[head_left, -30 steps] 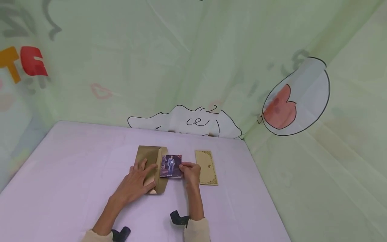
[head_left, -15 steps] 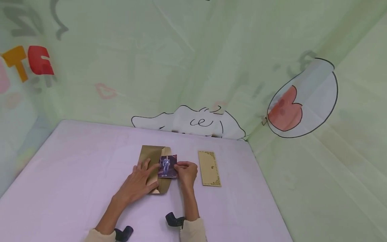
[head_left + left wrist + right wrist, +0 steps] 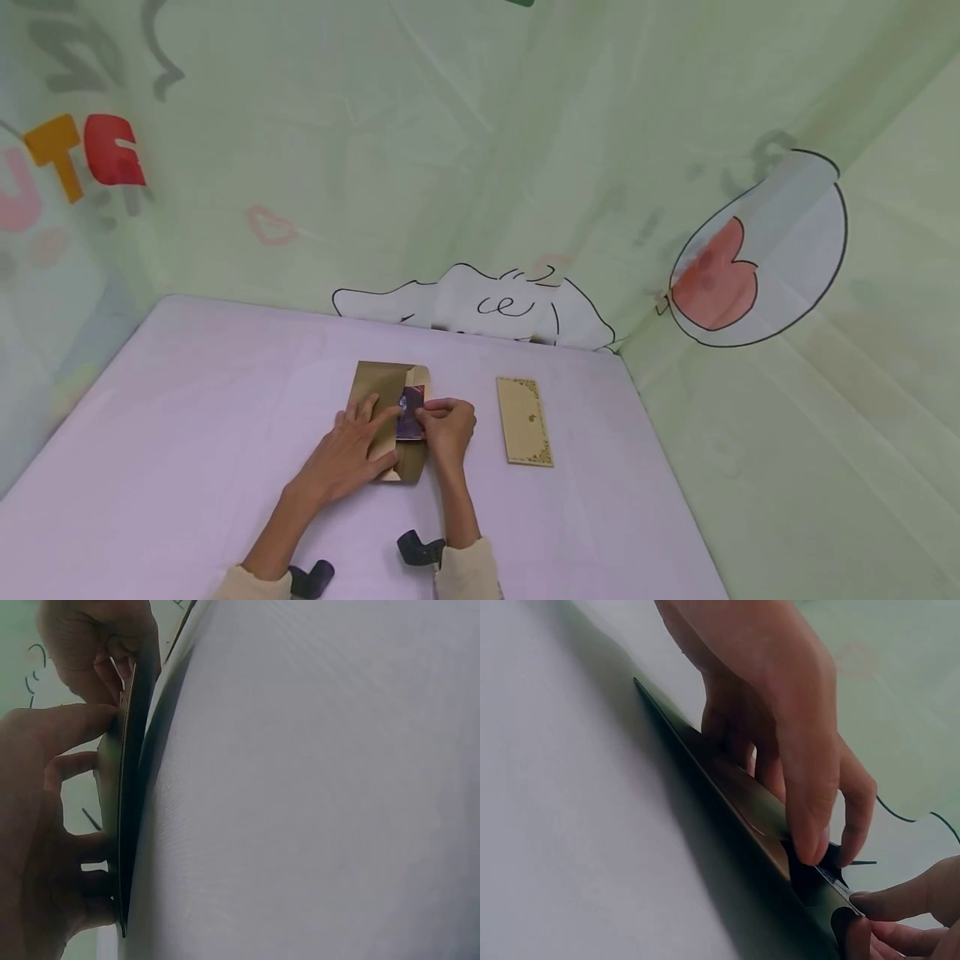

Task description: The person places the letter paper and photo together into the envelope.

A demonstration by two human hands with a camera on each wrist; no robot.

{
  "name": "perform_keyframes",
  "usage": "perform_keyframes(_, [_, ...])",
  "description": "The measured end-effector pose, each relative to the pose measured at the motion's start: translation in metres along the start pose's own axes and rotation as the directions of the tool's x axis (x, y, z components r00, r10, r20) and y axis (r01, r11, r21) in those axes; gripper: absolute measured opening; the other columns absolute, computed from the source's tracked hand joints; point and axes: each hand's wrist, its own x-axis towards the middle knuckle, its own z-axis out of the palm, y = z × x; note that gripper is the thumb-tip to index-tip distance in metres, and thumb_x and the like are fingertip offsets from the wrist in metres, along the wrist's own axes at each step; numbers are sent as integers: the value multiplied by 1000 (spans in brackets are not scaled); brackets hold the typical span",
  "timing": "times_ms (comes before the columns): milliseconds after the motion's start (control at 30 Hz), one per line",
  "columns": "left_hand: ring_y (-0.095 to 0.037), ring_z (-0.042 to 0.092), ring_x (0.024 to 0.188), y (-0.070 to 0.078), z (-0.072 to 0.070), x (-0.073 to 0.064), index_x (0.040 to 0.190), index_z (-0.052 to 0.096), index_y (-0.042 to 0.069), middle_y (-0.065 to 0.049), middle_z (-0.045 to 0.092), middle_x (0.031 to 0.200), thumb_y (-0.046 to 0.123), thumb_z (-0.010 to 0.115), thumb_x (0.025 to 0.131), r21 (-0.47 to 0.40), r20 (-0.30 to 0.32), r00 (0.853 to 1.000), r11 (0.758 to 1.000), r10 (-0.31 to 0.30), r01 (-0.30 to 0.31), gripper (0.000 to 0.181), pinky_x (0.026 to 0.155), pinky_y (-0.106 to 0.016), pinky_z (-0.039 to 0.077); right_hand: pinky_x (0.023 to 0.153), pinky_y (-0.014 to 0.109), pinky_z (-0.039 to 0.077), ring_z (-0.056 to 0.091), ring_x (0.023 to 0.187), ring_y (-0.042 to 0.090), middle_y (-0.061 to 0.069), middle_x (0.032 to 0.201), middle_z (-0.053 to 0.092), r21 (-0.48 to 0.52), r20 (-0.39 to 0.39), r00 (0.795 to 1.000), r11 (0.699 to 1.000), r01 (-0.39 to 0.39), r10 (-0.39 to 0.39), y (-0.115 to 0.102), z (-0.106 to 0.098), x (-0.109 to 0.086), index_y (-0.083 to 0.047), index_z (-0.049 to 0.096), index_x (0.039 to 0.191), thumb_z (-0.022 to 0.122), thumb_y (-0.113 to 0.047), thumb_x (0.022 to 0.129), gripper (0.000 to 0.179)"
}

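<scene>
A gold envelope [image 3: 381, 380] lies on the table with its flap side to the right. My left hand [image 3: 345, 454] rests on it, fingers spread. In the left wrist view, the fingertips of the left hand [image 3: 30, 787] press on the envelope's face [image 3: 110, 787]. My right hand [image 3: 450, 433] pinches the right edge of a photo print [image 3: 411, 423] of a standing figure. Its left part is hidden in the envelope's mouth. The right wrist view shows the photo's thin edge [image 3: 832, 882] between the envelope's opening and the right hand's fingertips.
To the right of the hands lies a beige card [image 3: 525, 421] with ornate gold corners. The pale lilac table [image 3: 600, 517] meets a green printed curtain [image 3: 420, 167] at its back and sides. A dark wrist device [image 3: 420, 548] sits at the right cuff.
My right hand has moved left, sliding the photo further into the envelope, so less of it shows. The left hand stays on the envelope. The whole head view has shifted slightly.
</scene>
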Motion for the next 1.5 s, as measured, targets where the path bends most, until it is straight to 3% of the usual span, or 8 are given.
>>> perform_keyframes(367, [-64, 25, 160, 1, -3, -1, 163, 50, 24, -32, 32, 175, 47, 68, 104, -7, -17, 1000, 1000, 21, -21, 66, 129, -75, 28, 47, 23, 56, 66, 50, 9, 19, 73, 79, -34, 37, 998, 998, 47, -46, -5, 15, -8, 5, 80, 85, 85, 10, 82, 7])
perform_keyframes(567, [-64, 25, 160, 0, -4, -2, 162, 50, 27, -31, 32, 175, 47, 68, 104, -11, -10, 1000, 1000, 12, -12, 65, 129, -75, 28, 49, 20, 54, 63, 49, 6, 16, 74, 79, -78, 52, 998, 996, 34, -30, -9, 19, -13, 3, 82, 86, 84, 6, 84, 4])
perform_keyframes(933, [-63, 25, 160, 0, -4, -2, 163, 49, 27, -31, 32, 175, 49, 68, 104, -18, -15, 1000, 1000, 10, -10, 66, 129, -74, 27, 45, 21, 53, 57, 42, 4, 16, 69, 76, -18, 69, 997, 1000, 14, -13, -10, 23, -16, 5, 81, 83, 76, 13, 86, 10])
perform_keyframes(1133, [-62, 26, 160, 0, -3, -1, 164, 48, 27, -31, 33, 175, 49, 67, 104, -5, -19, 1000, 1000, 15, -15, 67, 129, -74, 28, 46, 25, 56, 61, 44, 6, 13, 66, 75, -21, 72, 995, 997, 76, -74, -9, 24, -20, 5, 82, 81, 71, 12, 85, 13])
perform_keyframes(1300, [-63, 26, 160, 0, -3, -1, 165, 48, 26, -31, 32, 175, 50, 67, 104, 3, -14, 1000, 1000, 16, -16, 67, 129, -74, 28, 44, 25, 54, 64, 47, 9, 11, 64, 74, -45, 38, 984, 983, 176, -174, 2, 27, -17, 3, 83, 79, 69, 13, 80, 17])
perform_keyframes(1500, [-63, 27, 160, -1, -2, -1, 165, 49, 25, -31, 33, 174, 50, 67, 104, 16, -22, 1000, 1000, 20, -19, 68, 129, -74, 29, 54, 27, 59, 69, 59, 12, 12, 71, 78, -95, 51, 990, 986, 140, -135, -2, 26, -17, 2, 84, 81, 73, 11, 81, 15])
